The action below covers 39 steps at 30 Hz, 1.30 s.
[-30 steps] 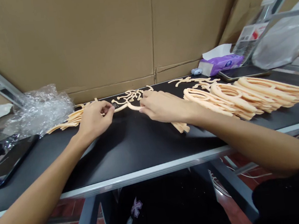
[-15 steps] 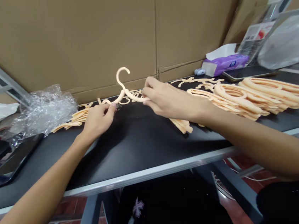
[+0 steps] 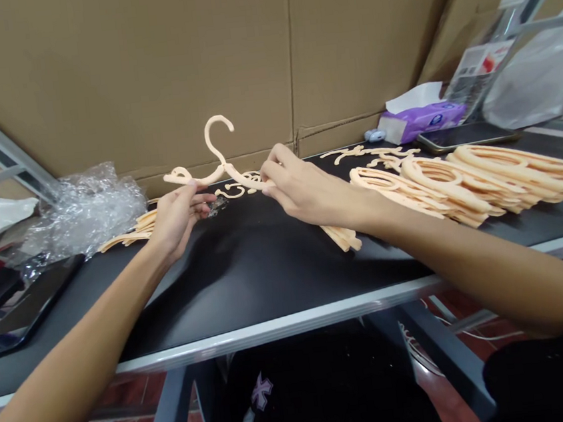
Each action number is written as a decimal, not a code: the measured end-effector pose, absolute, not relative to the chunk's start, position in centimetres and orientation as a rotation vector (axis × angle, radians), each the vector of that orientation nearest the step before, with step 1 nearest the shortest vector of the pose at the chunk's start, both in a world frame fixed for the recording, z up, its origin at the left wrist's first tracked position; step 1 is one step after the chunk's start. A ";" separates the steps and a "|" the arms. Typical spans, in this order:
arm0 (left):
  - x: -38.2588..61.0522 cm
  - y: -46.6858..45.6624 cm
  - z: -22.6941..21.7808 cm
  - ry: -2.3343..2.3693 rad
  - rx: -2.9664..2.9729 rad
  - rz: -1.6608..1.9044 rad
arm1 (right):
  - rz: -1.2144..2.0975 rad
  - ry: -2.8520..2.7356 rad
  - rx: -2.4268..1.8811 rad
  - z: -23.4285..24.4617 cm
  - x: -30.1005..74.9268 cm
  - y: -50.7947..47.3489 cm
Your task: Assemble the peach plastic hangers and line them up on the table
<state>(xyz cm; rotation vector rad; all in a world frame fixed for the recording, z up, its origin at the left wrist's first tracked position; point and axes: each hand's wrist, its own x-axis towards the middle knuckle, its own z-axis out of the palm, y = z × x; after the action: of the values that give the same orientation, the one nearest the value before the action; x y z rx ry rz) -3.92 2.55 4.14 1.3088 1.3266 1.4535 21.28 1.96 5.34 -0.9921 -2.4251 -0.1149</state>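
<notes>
A cream plastic clothes hanger [image 3: 215, 144] is held above the table, hook up, its two arms joined at the middle. My right hand [image 3: 304, 188] pinches the hanger's right arm, hiding that arm's outer end. My left hand [image 3: 174, 219] is just below the left arm, fingers loosely apart and the thumb close to it; whether the thumb touches is unclear. Behind the hanger, several loose hooks [image 3: 232, 192] lie on the table. Cream hanger arms [image 3: 130, 232] are piled beside my left hand, and more long pieces [image 3: 343, 237] lie under my right hand.
Stacks of cream hangers [image 3: 479, 177] spread along the black table [image 3: 248, 275] at right. Behind them are a phone [image 3: 468, 138] and a purple tissue pack [image 3: 420, 121]. Crumpled clear plastic [image 3: 85, 208] and a dark tablet-like device [image 3: 30, 308] lie at left. Cardboard [image 3: 170, 68] walls the back.
The hanger has shifted slightly left and up, exposing its left arm. My left hand has loosened from its pinch and turned, moving a little left. My right hand keeps hold.
</notes>
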 end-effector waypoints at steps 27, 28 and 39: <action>-4.1 2.9 3.3 1.315 1.459 1.504 | -0.214 -2.679 -1.089 6.0 21.1 0.9; -4.1 2.9 3.3 1.318 1.460 1.500 | -0.212 -2.679 -1.088 5.9 21.1 1.0; -4.1 2.9 3.2 1.317 1.557 1.457 | -0.234 -2.675 -1.046 5.7 21.2 1.2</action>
<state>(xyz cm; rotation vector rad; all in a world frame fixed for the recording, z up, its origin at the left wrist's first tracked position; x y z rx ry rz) -4.15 2.89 3.16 1.5568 1.3174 1.4570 21.23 1.24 5.67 -1.0461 -2.6747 -0.2336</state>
